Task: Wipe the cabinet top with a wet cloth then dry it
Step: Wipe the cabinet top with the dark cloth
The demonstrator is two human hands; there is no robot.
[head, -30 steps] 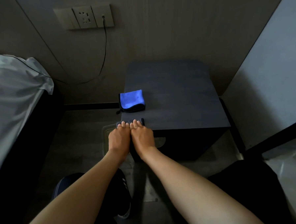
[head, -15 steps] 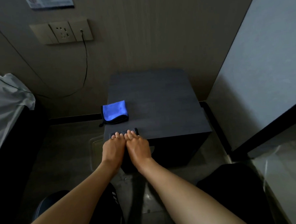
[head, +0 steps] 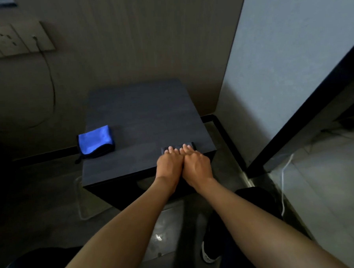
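Wiping stroke: both hands lie side by side, pressing a dark folded cloth [head: 178, 148] flat on the cabinet top [head: 142, 119], close to its front edge and toward the front right corner.
Left hand [head: 169, 165]: fingers straight and together, laid over the left half of the cloth; it presses and does not pinch.
Right hand [head: 196, 163]: the same, fingers straight on the right half, its inner side touching the left hand.
Blue cloth [head: 95, 141]: folded, at the left edge of the cabinet top, well apart from the hands; probably kept for the other pass, though which cloth is wet cannot be told.
Pressure: judged best kept even through the flat fingers, so the whole pad drags and no edge rolls under.
Path: overlapping straight lanes from front edge to back edge should leave no strip missed; the rear half and the right edge look due next.
Corner care: near the front right corner, keep the cloth wholly on the top so it does not slip off the edge.
Obstacle: the blue cloth will need lifting aside before its patch can be wiped.
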